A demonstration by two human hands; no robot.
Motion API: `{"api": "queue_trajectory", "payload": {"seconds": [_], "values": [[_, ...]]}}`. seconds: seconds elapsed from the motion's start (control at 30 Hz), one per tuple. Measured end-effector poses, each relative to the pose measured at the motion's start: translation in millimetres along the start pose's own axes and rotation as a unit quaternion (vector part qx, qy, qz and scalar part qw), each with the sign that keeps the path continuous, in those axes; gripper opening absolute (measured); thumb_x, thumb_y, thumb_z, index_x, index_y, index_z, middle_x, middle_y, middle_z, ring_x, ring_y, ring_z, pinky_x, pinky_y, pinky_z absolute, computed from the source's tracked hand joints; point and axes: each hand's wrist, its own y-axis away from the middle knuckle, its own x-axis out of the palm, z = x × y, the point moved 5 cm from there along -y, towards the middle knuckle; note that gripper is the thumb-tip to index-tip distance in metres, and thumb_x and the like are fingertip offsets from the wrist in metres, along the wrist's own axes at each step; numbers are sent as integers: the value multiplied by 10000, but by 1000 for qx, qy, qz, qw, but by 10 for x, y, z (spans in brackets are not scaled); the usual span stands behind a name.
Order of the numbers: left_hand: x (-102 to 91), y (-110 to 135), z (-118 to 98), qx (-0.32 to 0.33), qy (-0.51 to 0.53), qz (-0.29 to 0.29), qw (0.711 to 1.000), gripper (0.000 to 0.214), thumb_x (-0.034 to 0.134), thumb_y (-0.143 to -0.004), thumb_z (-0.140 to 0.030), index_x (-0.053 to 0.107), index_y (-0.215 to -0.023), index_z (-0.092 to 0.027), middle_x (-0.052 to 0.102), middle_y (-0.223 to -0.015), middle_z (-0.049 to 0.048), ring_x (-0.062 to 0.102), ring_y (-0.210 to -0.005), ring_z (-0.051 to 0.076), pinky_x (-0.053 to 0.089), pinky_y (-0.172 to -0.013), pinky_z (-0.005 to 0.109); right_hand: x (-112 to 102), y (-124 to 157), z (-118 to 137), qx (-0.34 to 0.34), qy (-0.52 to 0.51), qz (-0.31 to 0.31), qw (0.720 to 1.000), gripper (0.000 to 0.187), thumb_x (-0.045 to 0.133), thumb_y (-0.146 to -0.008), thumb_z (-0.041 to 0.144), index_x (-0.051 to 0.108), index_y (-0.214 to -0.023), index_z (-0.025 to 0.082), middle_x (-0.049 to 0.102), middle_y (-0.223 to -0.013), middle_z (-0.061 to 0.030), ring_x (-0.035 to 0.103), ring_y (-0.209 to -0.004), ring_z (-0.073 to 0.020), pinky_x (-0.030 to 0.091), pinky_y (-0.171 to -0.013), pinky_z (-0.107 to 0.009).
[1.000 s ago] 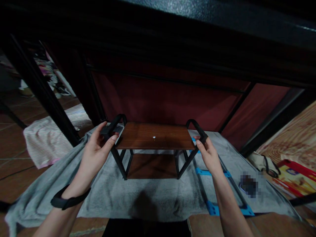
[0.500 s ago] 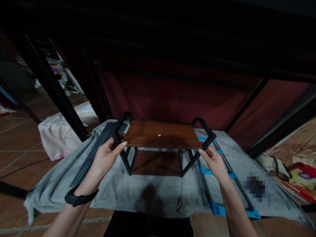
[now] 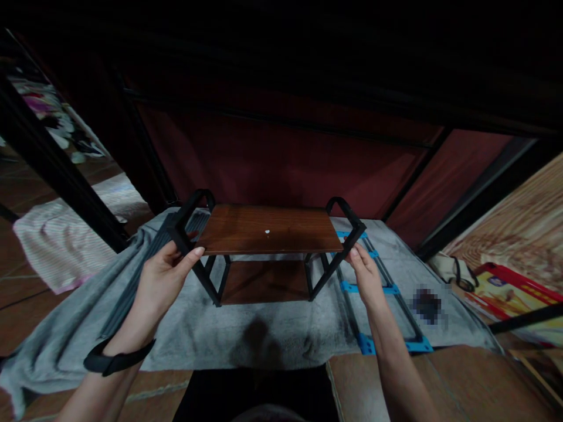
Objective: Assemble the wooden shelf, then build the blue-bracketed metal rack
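Note:
A small two-tier shelf [image 3: 272, 225] with brown wood-grain boards and black side frames stands on a grey cloth in front of me. A small white mark shows on its upper board. My left hand [image 3: 165, 275] grips the left side of the shelf, thumb on the front corner of the top board, fingers partly hidden behind the black frame. My right hand [image 3: 363, 266] is closed at the right front corner, its fingers against the frame and partly hidden under the board. The lower board [image 3: 266, 281] sits between the frame legs.
Grey tubes [image 3: 127, 299] lie on the cloth [image 3: 211, 343] at left. A frame of dark tubes with blue connectors [image 3: 369, 287] lies at right, near a pixelated patch. Farther right are a white bag [image 3: 451, 269] and a red-yellow package [image 3: 505, 287]. Dark red panels [image 3: 281, 158] stand behind.
The camera view has turned right, so the shelf and both hands appear farther left. Both hands keep their hold on the shelf's sides.

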Motion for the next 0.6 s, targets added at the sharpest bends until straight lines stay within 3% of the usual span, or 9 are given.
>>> {"api": "queue_trajectory", "payload": {"seconds": [0.13,0.3,0.4,0.5,0.6], "values": [[-15,19,-6,2,-5,-6,1000,557,728,-769,-554,683,-1180,-180,724,-1181,86,681,-1042,274,554,-942,404,-95,-20,-100,29,-44,-57,997,443,689,-800,610,737,-1007,222,755,-1001,-63,696,-905,-245,557,-899,-451],[-53,30,-91,-2,11,10,1000,554,725,-781,-529,668,-1230,-209,669,-1320,75,587,-1255,298,435,-1121,444,-99,-206,1,6,-15,-3,1000,364,718,-787,568,740,-916,229,749,-931,-31,667,-865,-217,532,-877,-397],[-107,11,-110,-36,79,40,995,476,755,-769,-430,693,-1196,-229,671,-1323,60,560,-1299,288,385,-1172,420,-115,-383,23,3,-18,8,1000,363,730,-769,561,736,-915,229,748,-922,-27,661,-867,-208,533,-862,-375],[-186,-123,-32,-81,209,29,974,378,710,-779,-343,717,-1142,-238,721,-1224,56,616,-1226,275,480,-1096,400,-99,-626,-62,29,-46,-14,998,393,756,-726,563,727,-937,234,747,-932,-29,667,-815,-190,553,-803,-354],[-215,-430,158,-115,266,-30,957,377,689,-769,-260,712,-1142,-214,761,-1093,45,679,-1090,233,587,-912,336,5,-912,-207,63,-68,-33,995,446,777,-673,568,711,-950,225,742,-930,-42,667,-755,-179,563,-746,-353]]}}
